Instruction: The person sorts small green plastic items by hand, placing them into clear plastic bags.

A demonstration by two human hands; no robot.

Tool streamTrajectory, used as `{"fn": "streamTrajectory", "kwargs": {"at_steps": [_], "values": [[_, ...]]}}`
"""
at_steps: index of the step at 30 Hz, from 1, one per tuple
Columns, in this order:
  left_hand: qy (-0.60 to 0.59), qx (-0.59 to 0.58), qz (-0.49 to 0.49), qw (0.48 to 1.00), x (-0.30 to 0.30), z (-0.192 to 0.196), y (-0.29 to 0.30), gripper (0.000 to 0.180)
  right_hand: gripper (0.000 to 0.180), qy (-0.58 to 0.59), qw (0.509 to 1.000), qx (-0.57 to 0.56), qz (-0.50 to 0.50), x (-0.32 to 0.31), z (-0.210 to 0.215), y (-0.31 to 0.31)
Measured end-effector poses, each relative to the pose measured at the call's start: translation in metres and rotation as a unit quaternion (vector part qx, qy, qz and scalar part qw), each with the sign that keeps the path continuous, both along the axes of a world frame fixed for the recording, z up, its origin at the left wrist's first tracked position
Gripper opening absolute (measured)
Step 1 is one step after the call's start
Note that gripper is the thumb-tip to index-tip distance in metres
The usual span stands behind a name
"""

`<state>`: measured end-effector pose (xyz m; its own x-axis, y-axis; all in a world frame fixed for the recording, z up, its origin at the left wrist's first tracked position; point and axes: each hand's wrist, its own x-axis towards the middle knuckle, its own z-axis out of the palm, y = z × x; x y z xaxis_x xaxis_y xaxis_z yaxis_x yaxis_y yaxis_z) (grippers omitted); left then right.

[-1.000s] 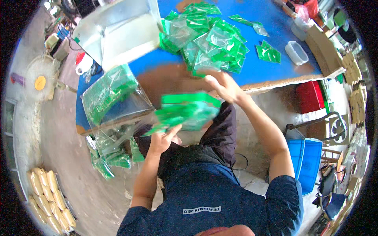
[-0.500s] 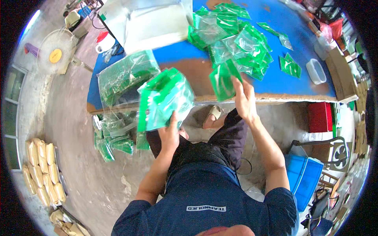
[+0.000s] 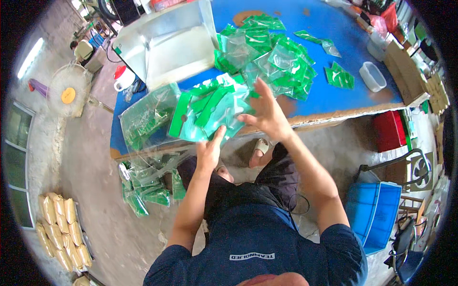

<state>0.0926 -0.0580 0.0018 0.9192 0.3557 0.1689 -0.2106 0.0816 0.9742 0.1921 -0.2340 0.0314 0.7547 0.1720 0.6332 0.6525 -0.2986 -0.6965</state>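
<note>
A fanned stack of flat green-and-clear plastic packets (image 3: 212, 107) is gripped at its near edge by my left hand (image 3: 209, 153), with the thumb on top. Beside the stack's right edge is my right hand (image 3: 269, 117), fingers spread and holding nothing. Its thumb reaches close to the packets; whether it touches them I cannot tell. Beyond my hands, a loose heap of similar packets (image 3: 281, 62) covers part of the blue tabletop (image 3: 341, 21). To the left lies a large clear plastic bag (image 3: 150, 117) with green packets inside, partly behind the stack.
A metal tray (image 3: 181, 64) stands at the back left near a red-lidded white jug (image 3: 124, 78). Toward the right are a clear plastic tub (image 3: 372, 76) and a cardboard box (image 3: 405, 74). Blue crates (image 3: 372, 214) stand on the floor; more bagged packets (image 3: 150, 193) hang below the table's left edge.
The packet that my right hand held is no longer in it. That hand has moved left to the stack and its fingers have spread. My left hand still grips the stack.
</note>
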Motion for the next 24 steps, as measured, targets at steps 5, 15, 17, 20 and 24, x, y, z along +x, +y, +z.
{"fn": "streamTrajectory", "kwargs": {"at_steps": [5,15,17,20,24], "values": [[-0.052,0.241,-0.080,0.966,0.039,0.021,0.033,0.057,0.081,0.156,0.961,-0.079,0.213,0.024,-0.017,0.001],[-0.040,0.052,-0.114,0.991,0.060,-0.014,0.019,0.068,0.069,0.134,0.980,-0.103,0.108,0.011,-0.050,0.009],[-0.024,0.037,-0.118,0.992,0.053,-0.024,0.025,0.054,0.067,0.163,0.972,-0.084,0.146,0.022,-0.054,0.012],[0.034,0.166,-0.103,0.980,0.044,0.005,0.025,0.023,0.070,0.136,0.964,-0.028,0.227,0.021,-0.049,0.014],[0.059,0.145,-0.086,0.984,0.035,0.013,0.022,0.024,0.061,0.146,0.932,-0.038,0.329,0.023,-0.017,0.005]]}}
